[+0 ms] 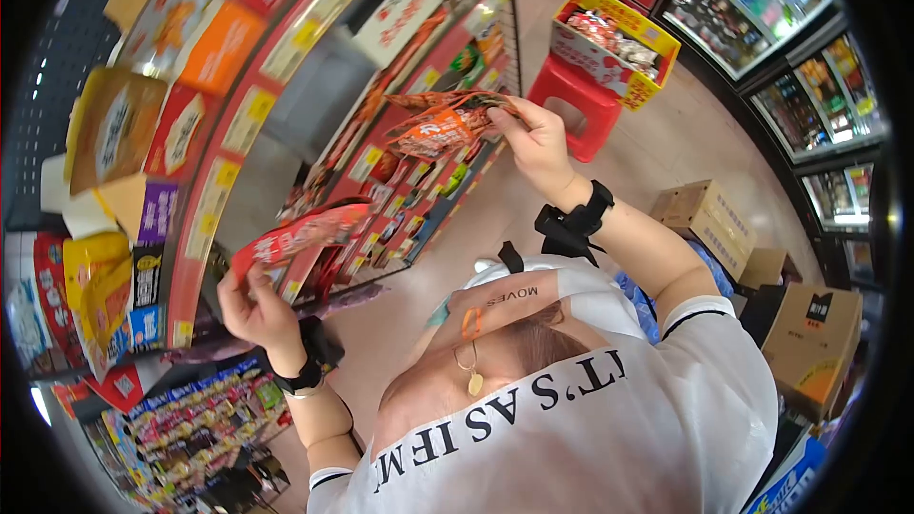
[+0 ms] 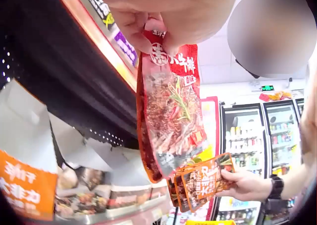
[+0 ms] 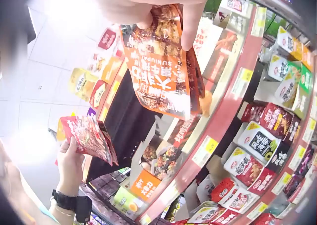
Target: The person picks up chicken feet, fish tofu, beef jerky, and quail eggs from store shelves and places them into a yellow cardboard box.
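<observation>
My left hand (image 1: 255, 312) pinches red snack packets (image 2: 173, 106) by their top edge, and they hang down from the fingers in the left wrist view. A meat picture and white lettering show on the front packet. Farther forward, my right hand (image 1: 538, 148) grips several orange snack packets (image 3: 158, 74) by one end, fanned slightly apart. Both bunches are held up in the air in front of the shelf unit (image 1: 214, 200). Below the orange packets in the right wrist view, an open display box (image 3: 148, 185) with an orange front label stands on a shelf.
Snack boxes and pouches (image 1: 114, 124) line the upper shelf at left. A red stool (image 1: 576, 100) bears a yellow carton (image 1: 657, 76) of packets across the aisle. Drink fridges (image 1: 752, 0) stand beyond, and cardboard boxes (image 1: 809, 343) sit at the right.
</observation>
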Demonstrator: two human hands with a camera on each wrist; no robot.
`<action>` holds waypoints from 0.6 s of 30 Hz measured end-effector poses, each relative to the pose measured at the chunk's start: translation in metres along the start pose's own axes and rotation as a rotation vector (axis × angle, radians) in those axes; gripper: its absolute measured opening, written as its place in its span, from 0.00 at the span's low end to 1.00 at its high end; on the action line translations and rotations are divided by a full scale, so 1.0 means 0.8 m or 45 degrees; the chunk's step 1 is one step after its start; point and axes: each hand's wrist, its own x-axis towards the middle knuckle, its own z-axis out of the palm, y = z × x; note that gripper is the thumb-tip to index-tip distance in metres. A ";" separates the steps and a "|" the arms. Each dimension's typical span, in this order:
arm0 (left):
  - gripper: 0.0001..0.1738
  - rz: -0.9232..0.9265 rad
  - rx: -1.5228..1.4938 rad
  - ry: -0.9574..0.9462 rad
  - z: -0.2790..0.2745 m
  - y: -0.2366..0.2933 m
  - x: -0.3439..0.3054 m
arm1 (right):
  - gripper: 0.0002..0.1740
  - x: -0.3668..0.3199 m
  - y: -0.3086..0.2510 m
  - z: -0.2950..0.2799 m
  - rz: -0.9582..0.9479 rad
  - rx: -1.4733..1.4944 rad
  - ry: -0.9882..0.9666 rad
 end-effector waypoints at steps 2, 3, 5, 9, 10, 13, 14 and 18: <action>0.05 0.097 0.090 -0.135 0.045 0.009 -0.004 | 0.11 0.008 -0.006 -0.035 0.189 0.105 0.008; 0.05 0.014 -0.032 -0.227 0.071 0.024 -0.009 | 0.12 0.014 -0.008 -0.059 0.202 0.014 -0.015; 0.05 0.144 0.021 -0.373 0.121 0.043 -0.008 | 0.12 0.024 -0.009 -0.104 0.218 0.027 0.032; 0.04 -0.051 -0.265 -0.513 0.230 0.093 -0.010 | 0.12 0.035 -0.024 -0.210 0.355 -0.082 0.155; 0.04 0.036 -0.176 -0.570 0.254 0.116 -0.006 | 0.12 0.036 -0.026 -0.238 0.405 -0.170 0.209; 0.04 0.062 -0.177 -0.637 0.331 0.142 -0.010 | 0.13 0.030 -0.027 -0.323 0.424 -0.227 0.282; 0.06 0.093 -0.231 -0.645 0.357 0.153 -0.011 | 0.13 0.027 -0.028 -0.350 0.412 -0.303 0.315; 0.10 0.052 -0.189 -0.803 0.447 0.174 -0.014 | 0.15 0.006 -0.033 -0.439 0.496 -0.464 0.458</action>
